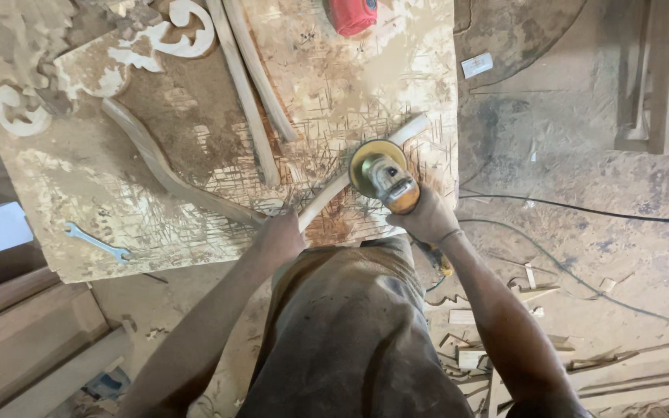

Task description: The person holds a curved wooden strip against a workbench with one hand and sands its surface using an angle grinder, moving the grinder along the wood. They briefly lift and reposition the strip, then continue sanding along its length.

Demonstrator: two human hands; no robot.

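My right hand (427, 217) grips an angle grinder (385, 176) whose round sanding disc rests on a pale curved wooden piece (412, 128) lying across the workbench (79, 240). My left hand (280, 236) presses down on the near end of that curved piece at the bench's front edge. Both arms are dusty, and my torso fills the bottom middle of the view.
A darker curved wooden piece (149, 159), two long slats (248, 77), white carved scroll ornaments (183, 35), a wrench (96, 243) and a red tool (351, 15) lie on the bench. A black cable (582, 207) crosses the dusty floor; wood offcuts (466, 356) lie at right.
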